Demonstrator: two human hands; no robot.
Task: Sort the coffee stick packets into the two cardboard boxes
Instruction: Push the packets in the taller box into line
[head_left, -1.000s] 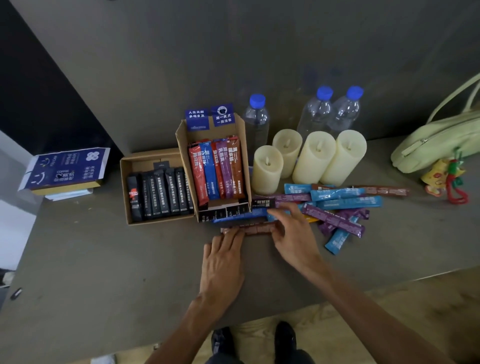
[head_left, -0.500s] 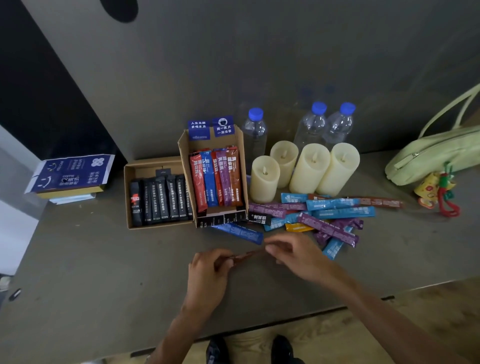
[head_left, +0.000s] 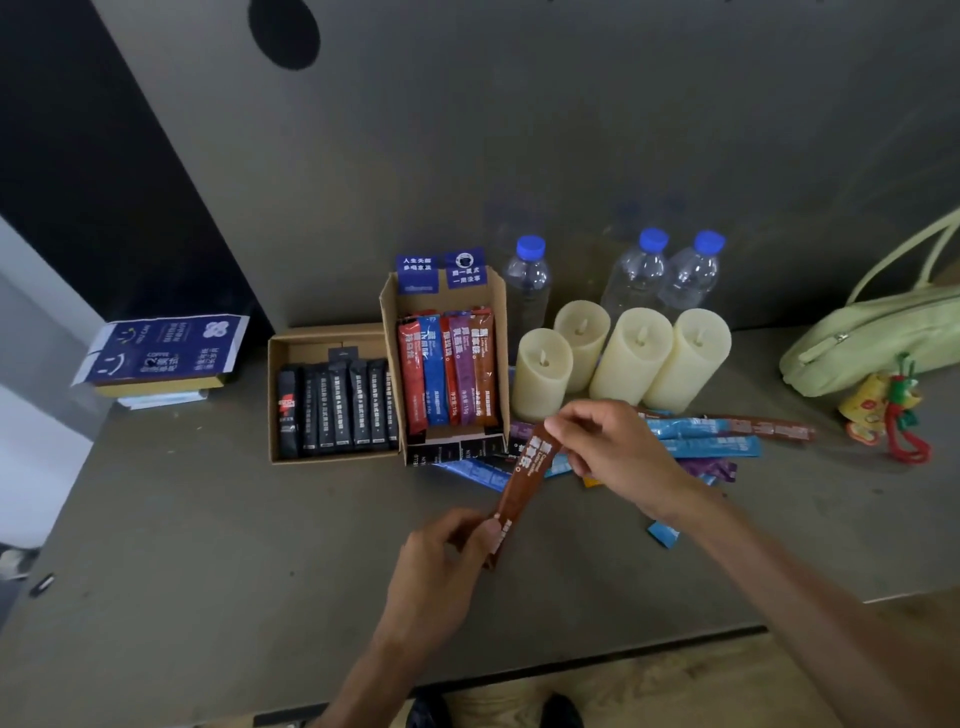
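A brown coffee stick packet (head_left: 523, 486) is held above the table between both hands. My left hand (head_left: 441, 558) pinches its lower end and my right hand (head_left: 613, 447) pinches its upper end. The low cardboard box (head_left: 291, 343) at left holds several black packets. The taller cardboard box (head_left: 390, 312) beside it holds red, blue, purple and brown packets standing in a row. A loose pile of blue, purple and brown packets (head_left: 711, 439) lies on the table to the right, partly hidden by my right hand.
Four cream candles (head_left: 628, 356) and three water bottles (head_left: 636, 270) stand behind the pile. A green handbag (head_left: 872, 338) with a red-yellow charm (head_left: 893, 410) lies at far right. A blue printed box (head_left: 161, 353) sits at far left. The table edge runs near my arms.
Both hands lifted the brown packet off the table and turned it from lying flat to slanted, its upper end toward the taller box. The camera view has tilted upward.
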